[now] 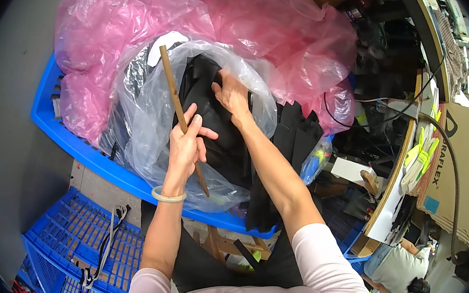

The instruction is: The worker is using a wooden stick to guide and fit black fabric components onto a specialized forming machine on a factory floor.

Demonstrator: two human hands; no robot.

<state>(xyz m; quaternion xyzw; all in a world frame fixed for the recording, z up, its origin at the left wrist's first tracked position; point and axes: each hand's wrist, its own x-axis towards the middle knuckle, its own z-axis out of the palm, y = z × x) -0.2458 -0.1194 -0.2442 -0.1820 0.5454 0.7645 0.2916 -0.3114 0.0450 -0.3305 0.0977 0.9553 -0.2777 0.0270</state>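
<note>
A thin wooden stick (173, 90) slants through my left hand (185, 146), held between its fingers, with some of them stretched out. The hand is over a clear plastic bag (149, 112), and a pale bangle (169, 195) circles the wrist. Inside the bag's mouth lie black fabric pieces (214, 122). My right hand (232, 93) reaches into it from the right, fingers bent onto the black fabric; their tips are partly hidden. More black strips with notched ends (293, 131) lie beside the bag, under my right forearm.
Pink plastic bags (146, 3) fill the far side of a blue crate (93, 157). Another blue crate (94, 234) with straps stands at lower left. On the right are a cluttered bench edge (393, 186), cables, gloves (419, 157) and a cardboard box (455, 170). Another person (401, 270) sits beyond.
</note>
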